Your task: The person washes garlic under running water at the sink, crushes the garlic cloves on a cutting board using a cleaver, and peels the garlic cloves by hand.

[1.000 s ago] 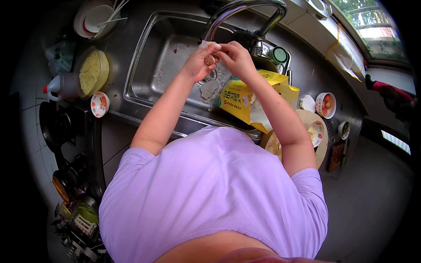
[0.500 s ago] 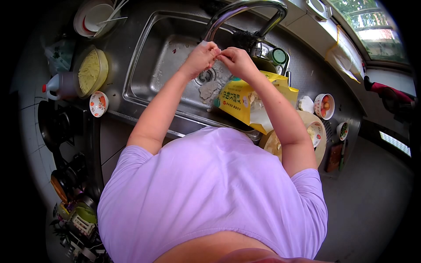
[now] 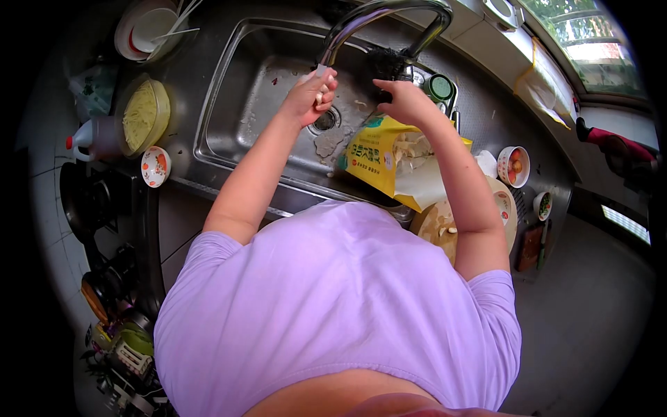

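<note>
Over the sink [image 3: 258,104] my left hand [image 3: 310,97] is curled round small whitish pieces, too small to name for sure. My right hand [image 3: 405,101] is apart from it, above the top of a yellow bag [image 3: 372,161], with its index finger stretched out and a gap to the thumb; nothing shows in it. The bag lies over the sink's right edge, opened, with pale scraps inside. A pale flat scrap [image 3: 328,144] lies in the sink near the drain [image 3: 324,121].
The faucet [image 3: 379,8] arches beyond my hands. A round wooden board [image 3: 434,228] with whitish bits lies right of the bag. Bowls [image 3: 513,167] stand farther right. On the left are a tub of pale shreds [image 3: 144,117], a patterned bowl [image 3: 155,167] and a jug [image 3: 97,137].
My hands, together before, have parted. The right one has moved right and opened over the bag, while the left one has turned so that the whitish pieces show.
</note>
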The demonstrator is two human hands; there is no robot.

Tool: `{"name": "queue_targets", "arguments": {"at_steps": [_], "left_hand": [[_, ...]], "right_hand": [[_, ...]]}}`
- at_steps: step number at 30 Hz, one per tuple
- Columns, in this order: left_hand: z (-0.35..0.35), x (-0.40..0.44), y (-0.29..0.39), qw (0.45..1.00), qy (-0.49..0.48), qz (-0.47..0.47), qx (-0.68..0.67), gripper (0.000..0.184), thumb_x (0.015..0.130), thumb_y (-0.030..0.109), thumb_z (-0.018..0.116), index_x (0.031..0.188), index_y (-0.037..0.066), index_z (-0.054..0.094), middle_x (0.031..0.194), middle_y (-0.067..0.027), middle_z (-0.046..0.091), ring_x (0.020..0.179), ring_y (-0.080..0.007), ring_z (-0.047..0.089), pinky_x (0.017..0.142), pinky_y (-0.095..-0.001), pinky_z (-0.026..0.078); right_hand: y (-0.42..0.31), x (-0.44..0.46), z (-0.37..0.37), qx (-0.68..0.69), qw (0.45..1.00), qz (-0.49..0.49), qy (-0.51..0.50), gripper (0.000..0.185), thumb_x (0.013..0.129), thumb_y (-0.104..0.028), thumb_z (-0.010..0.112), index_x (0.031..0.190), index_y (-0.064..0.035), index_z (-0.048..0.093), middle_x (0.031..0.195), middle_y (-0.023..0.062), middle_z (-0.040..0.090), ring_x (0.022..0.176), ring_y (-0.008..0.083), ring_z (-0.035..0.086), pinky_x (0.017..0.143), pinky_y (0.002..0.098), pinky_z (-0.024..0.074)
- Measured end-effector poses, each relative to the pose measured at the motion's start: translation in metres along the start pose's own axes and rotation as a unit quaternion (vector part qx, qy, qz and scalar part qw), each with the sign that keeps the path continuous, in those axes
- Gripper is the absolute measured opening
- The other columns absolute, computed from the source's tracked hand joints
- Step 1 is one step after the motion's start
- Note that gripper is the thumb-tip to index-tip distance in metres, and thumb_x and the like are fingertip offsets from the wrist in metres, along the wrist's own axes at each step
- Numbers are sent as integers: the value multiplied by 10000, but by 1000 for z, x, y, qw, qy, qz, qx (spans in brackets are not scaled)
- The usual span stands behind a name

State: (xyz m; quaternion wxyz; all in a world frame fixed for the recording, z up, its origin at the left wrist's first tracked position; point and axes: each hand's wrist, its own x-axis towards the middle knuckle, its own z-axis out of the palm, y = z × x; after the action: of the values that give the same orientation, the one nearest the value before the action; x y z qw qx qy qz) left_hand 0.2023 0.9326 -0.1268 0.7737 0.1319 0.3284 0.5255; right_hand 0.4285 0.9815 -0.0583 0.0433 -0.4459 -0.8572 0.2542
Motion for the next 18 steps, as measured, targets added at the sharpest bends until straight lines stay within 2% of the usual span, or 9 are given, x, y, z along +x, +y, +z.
{"name": "queue_targets", "arguments": {"at_steps": [4, 6, 8, 11, 13, 14, 18], "left_hand": [[-15, 9, 1, 999, -24, -31, -17, 197, 885, 269, 593, 945, 106, 501, 772, -27, 535, 543, -68, 440, 388, -171, 315], [-9, 7, 5, 999, -43, -30, -15, 202, 882, 278, 599, 945, 107, 513, 759, -22, 533, 548, -68, 445, 393, -179, 321], [0, 5, 6, 999, 49, -16, -15, 223, 887, 258, 589, 1010, 80, 531, 807, -49, 544, 602, -96, 481, 438, -184, 354], [3, -1, 8, 996, 47, 5, -82, 231, 885, 189, 580, 1058, 43, 531, 892, -102, 555, 680, -140, 511, 495, -185, 392], [4, -3, 13, 995, 32, -6, -95, 255, 879, 154, 577, 1092, 28, 517, 947, -124, 550, 708, -155, 509, 519, -183, 405], [4, -5, 16, 994, 17, -16, -107, 285, 872, 119, 575, 1126, 13, 502, 1001, -147, 544, 735, -170, 508, 543, -181, 417], [-4, -8, 18, 993, -15, -22, -115, 280, 872, 83, 557, 1133, 8, 489, 1048, -157, 535, 745, -162, 503, 533, -175, 422]], "right_hand": [[18, 5, -13, -38, 996, 63, -58, 274, 749, -152, 579, 996, -100, 686, 953, 141, 662, 908, 293, 629, 815, 373, 498], [21, 5, -20, -44, 980, 146, -131, 254, 756, -136, 547, 956, -121, 703, 951, 120, 666, 913, 284, 628, 818, 367, 499], [48, 4, -7, -32, 986, 132, -100, 252, 758, -130, 537, 950, -127, 700, 960, 111, 667, 903, 288, 631, 805, 363, 505], [60, 6, -1, -65, 988, 118, -78, 239, 765, -130, 542, 945, -129, 699, 957, 107, 667, 898, 288, 633, 797, 364, 508], [51, 7, -2, -199, 962, 138, -127, 241, 773, -128, 546, 960, -144, 698, 967, 98, 666, 891, 287, 637, 785, 370, 511], [51, 7, -4, -198, 962, 137, -127, 241, 773, -128, 546, 960, -144, 698, 967, 98, 666, 891, 287, 637, 785, 370, 511], [70, 2, -25, -175, 971, 147, -68, 225, 766, -118, 558, 934, -143, 707, 936, 114, 668, 860, 288, 642, 756, 386, 512]]}}
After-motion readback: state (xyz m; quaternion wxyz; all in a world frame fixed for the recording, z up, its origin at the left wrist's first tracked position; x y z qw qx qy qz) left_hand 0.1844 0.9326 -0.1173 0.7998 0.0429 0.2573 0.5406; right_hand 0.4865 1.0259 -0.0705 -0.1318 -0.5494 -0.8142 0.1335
